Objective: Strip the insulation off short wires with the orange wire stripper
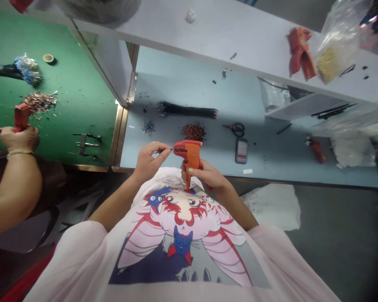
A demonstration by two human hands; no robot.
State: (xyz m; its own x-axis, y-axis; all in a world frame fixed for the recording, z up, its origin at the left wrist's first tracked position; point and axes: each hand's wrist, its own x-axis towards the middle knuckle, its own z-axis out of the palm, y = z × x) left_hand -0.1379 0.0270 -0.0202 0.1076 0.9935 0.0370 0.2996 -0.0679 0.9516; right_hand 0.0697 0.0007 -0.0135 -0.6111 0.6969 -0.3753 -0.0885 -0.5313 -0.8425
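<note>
My right hand [204,174] grips the handles of an orange wire stripper [189,154], held upright in front of my chest. My left hand [149,158] pinches a thin dark wire [171,149] and holds its end at the stripper's jaws. Both hands hover just before the near edge of the light blue table [182,88]. On the table beyond them lie a bundle of black wires [187,111], a small reddish heap of wire bits [193,131] and a few loose blue-tipped pieces [148,126].
Black scissors [237,128] and a small dark device [241,151] lie right of the heap; a red tool [316,149] further right. Another orange stripper [299,52] and plastic bags sit on the white shelf [239,29]. At the green table [82,92] left, a co-worker's hand [19,137] holds a red tool.
</note>
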